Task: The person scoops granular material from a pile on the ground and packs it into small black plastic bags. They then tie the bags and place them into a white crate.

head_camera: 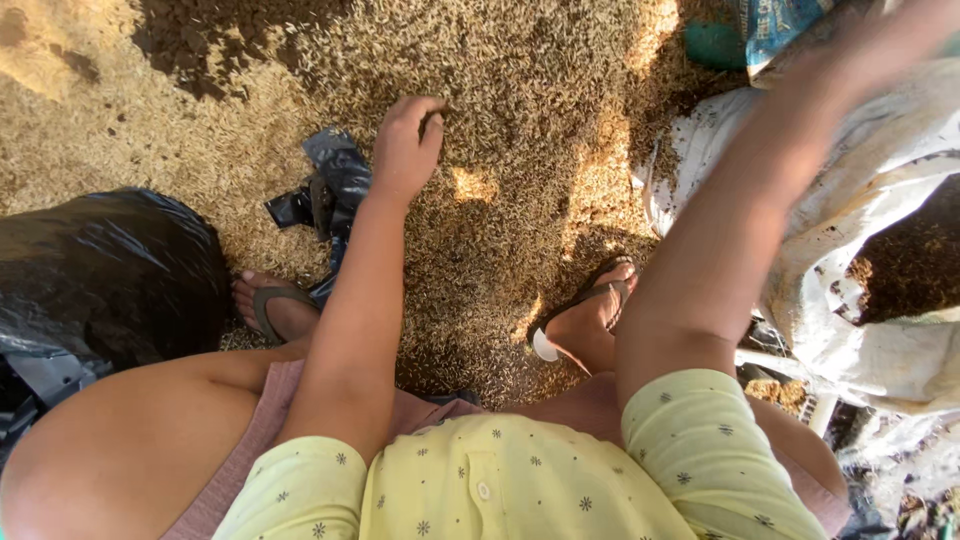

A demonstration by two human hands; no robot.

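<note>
Husked grain (520,110) lies spread over the ground in front of me as I squat. My left hand (405,145) is cupped with its fingers curled down into the grain, next to a crumpled piece of black plastic (335,180). My right arm reaches up and to the right, above an open white sack (830,200) with dark grain (905,265) inside. My right hand (915,25) is a blur at the frame's top right corner, and I cannot make out its fingers or anything in it.
A full black plastic bag (100,270) sits at the left. My feet, in flip-flops (275,305) (590,310), stand on the grain. A green object (715,45) and a blue printed bag (780,20) lie at the top right.
</note>
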